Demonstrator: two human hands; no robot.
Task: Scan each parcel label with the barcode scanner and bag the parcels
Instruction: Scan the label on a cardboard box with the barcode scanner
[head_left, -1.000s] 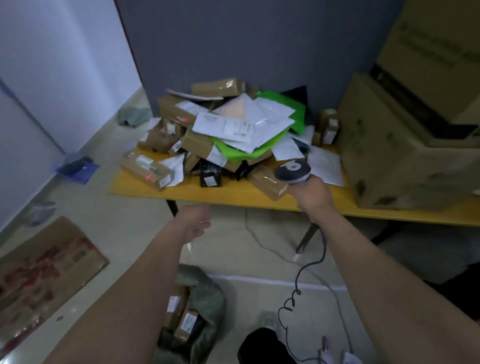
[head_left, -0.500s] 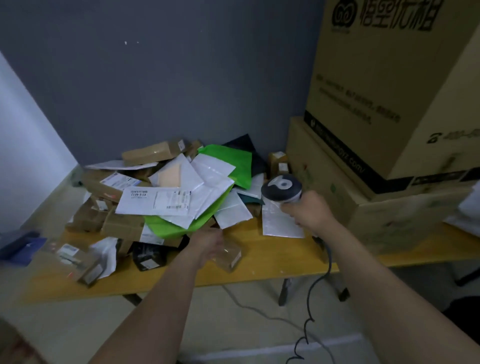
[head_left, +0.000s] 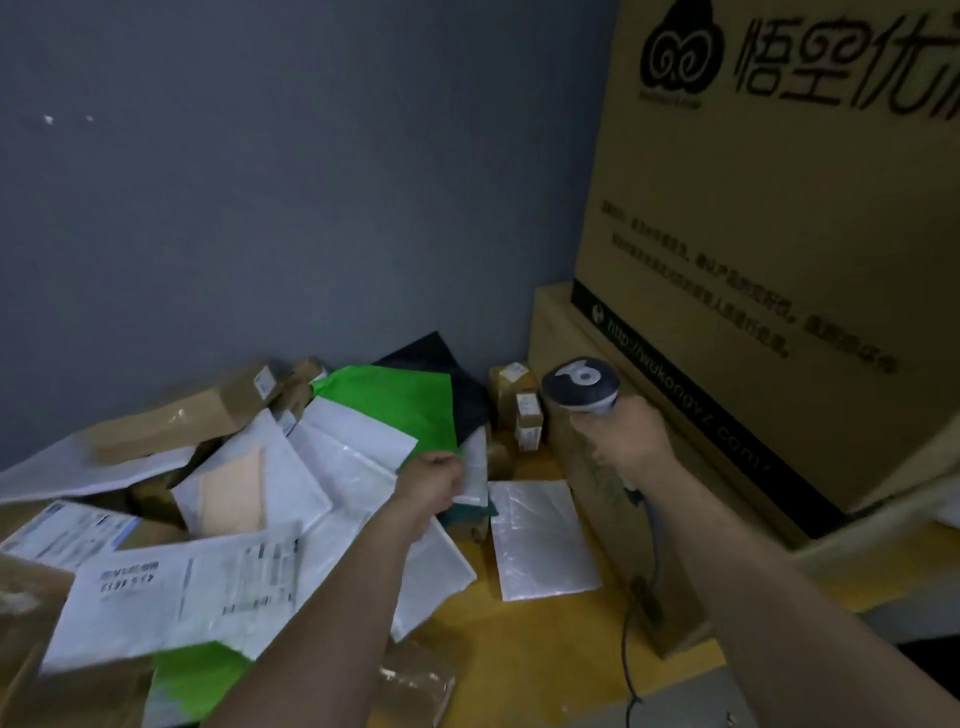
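Left hand seemingly pinching white mailer (blurred), right hand gripping scanner

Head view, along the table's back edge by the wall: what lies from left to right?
Long brown cardboard parcel → bright green plastic mailer → black plastic mailer → small stacked brown boxes → grey handheld barcode scanner → large printed cardboard carton.

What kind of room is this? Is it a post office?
Probably a small parcel-sorting or mailroom corner, not a public post office. A jumbled pile of labelled parcels covers a yellow table, the right hand grips a barcode scanner, and big cardboard cartons are stacked beside it.
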